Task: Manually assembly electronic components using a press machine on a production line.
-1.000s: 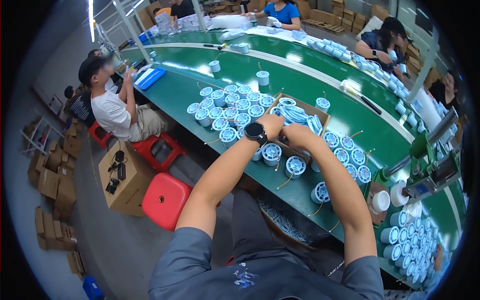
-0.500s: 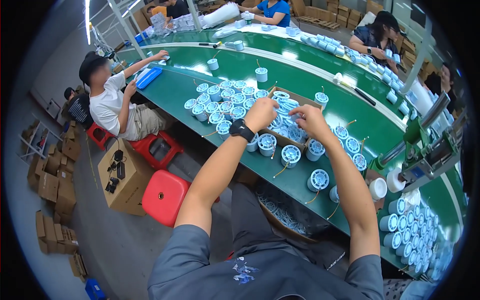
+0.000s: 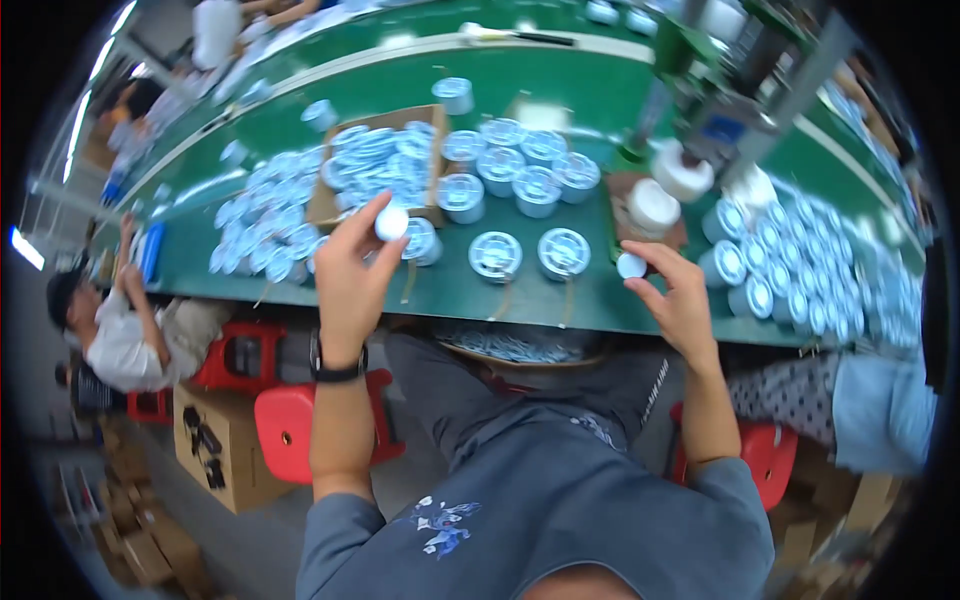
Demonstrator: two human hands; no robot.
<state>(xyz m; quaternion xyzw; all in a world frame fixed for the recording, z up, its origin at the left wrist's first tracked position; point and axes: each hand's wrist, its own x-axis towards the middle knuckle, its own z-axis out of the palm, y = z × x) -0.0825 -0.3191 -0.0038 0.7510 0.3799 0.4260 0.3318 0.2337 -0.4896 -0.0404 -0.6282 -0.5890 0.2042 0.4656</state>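
Observation:
My left hand (image 3: 350, 270) pinches a small white round disc (image 3: 392, 224) between thumb and forefinger, just in front of the cardboard box (image 3: 440, 150) of pale blue rings (image 3: 385, 155). A similar white disc (image 3: 631, 265) sits between the thumb and forefinger of my right hand (image 3: 682, 300), near the table's front edge. Beyond that hand stands a bench press (image 3: 725, 125) with a white round head (image 3: 682, 172) above a white cup-shaped holder (image 3: 653, 208). Pale blue cylindrical housings with spoked tops and short wires, such as this housing (image 3: 495, 257), stand between my hands.
More housings (image 3: 270, 215) crowd the table left of the box, somewhat blurred. Rows of housings (image 3: 790, 265) lie right of the press. A person (image 3: 130, 330) sits at the far left near a blue tray (image 3: 152, 252). Red stools (image 3: 283, 435) stand below the table.
My view has swung right. Both hands have left the box of rings, the right one moving over to the press. Each now shows a white disc in its fingers.

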